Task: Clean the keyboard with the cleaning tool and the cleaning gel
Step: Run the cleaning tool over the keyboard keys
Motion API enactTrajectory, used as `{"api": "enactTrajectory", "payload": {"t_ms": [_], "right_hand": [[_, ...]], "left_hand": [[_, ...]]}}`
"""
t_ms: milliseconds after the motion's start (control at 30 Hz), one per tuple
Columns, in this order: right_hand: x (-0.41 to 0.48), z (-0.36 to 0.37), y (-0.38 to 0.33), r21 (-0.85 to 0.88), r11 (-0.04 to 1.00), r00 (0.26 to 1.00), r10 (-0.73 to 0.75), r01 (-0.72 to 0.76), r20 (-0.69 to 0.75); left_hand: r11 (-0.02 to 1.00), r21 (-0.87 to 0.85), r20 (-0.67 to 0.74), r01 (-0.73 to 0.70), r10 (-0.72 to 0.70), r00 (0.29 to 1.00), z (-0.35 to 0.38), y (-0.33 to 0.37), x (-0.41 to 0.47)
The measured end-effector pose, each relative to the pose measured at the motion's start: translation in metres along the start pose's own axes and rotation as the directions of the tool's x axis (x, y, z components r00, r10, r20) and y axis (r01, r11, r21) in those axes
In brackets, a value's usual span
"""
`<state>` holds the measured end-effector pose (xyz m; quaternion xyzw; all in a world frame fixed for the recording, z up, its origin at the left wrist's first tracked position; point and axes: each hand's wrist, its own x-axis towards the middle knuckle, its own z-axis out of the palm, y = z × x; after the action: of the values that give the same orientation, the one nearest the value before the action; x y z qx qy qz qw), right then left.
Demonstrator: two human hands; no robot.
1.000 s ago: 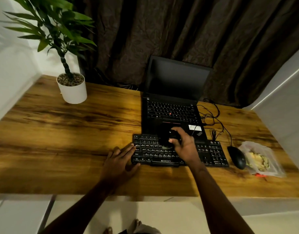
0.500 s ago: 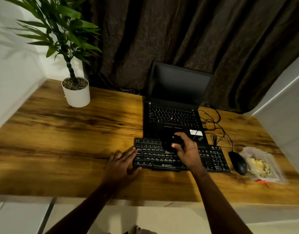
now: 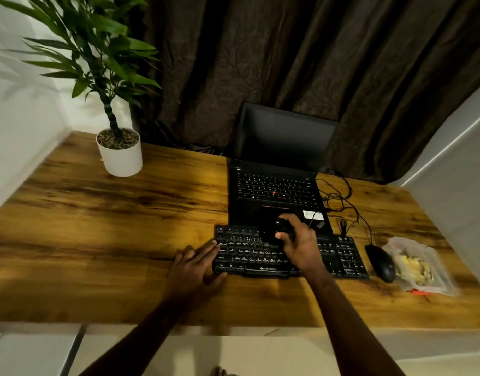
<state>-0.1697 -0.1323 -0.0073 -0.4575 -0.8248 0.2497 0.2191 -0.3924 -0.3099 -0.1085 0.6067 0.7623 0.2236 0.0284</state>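
My right hand (image 3: pixel 301 249) gripped the dark cleaning tool (image 3: pixel 281 227) at the keyboard's (image 3: pixel 245 255) 12 o'clock edge; my left hand (image 3: pixel 195 267) lay flat-fingered at its 9 o'clock end.

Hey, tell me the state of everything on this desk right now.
Black laptop: open, screen dark.
Black external keyboard: flat, left grip resting on its end.
Small black cleaning tool: held by right grip over keys.
Black mouse: untouched.
Clear plastic bag of yellow gel: lying untouched.
White potted plant: upright.
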Motion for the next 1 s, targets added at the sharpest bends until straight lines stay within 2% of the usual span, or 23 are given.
{"api": "enactTrajectory", "payload": {"t_ms": [200,467,800,1000], "right_hand": [[0.003,0.031,-0.042,0.112,0.990,0.996,-0.091,0.089,0.018],[-0.002,-0.002,-0.011,0.071,0.997,1.000,-0.013,0.012,0.017],[0.005,0.037,-0.054,0.170,0.981,0.991,-0.110,0.096,0.073],[-0.001,0.009,-0.023,0.138,0.990,0.999,-0.030,0.023,0.044]], "left_hand": [[1.000,-0.012,-0.023,-0.006,0.006,1.000,-0.003,0.003,-0.001],[1.000,-0.012,-0.039,-0.015,0.014,0.999,-0.006,0.004,0.000],[1.000,0.009,-0.003,-0.022,0.022,1.000,-0.006,0.003,-0.001],[1.000,-0.030,0.011,0.001,0.000,1.000,-0.008,0.005,-0.001]]}}
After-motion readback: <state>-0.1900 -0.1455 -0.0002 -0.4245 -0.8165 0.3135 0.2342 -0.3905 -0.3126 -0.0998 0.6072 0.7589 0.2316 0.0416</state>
